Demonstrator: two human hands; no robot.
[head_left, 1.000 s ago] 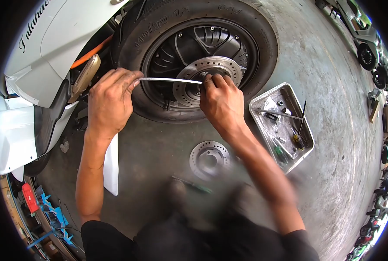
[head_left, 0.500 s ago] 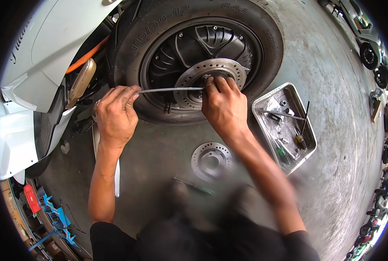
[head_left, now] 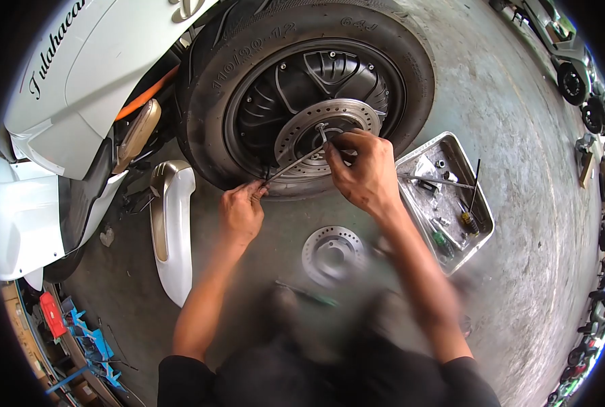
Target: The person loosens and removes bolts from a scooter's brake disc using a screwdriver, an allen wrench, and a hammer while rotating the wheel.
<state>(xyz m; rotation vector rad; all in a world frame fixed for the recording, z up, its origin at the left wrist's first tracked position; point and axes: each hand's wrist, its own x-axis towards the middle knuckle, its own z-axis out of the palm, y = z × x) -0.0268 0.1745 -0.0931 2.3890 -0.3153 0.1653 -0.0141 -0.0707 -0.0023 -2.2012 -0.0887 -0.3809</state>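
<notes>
A long, thin metal L-shaped wrench runs slanting across the lower edge of the wheel. My left hand pinches its far end, just below the tyre's inner rim. At the other end my right hand is closed, thumb and fingers round the wrench's bend beside the hub. From there a short metal piece points up over the middle of the drilled brake disc. That disc sits on the black wheel hub inside the tyre. My right fingers partly hide the disc's lower right side.
A metal tray with screwdrivers and small parts lies right of the wheel. On the floor are a loose brake disc, a green-handled tool and a silver-white cover. White scooter bodywork rises at left; parked vehicles line the right.
My left hand has swung right and down with the wrench's end, so the wrench now slants instead of lying level. My right hand stays near the hub, its fingers shifted slightly. The view has moved a little.
</notes>
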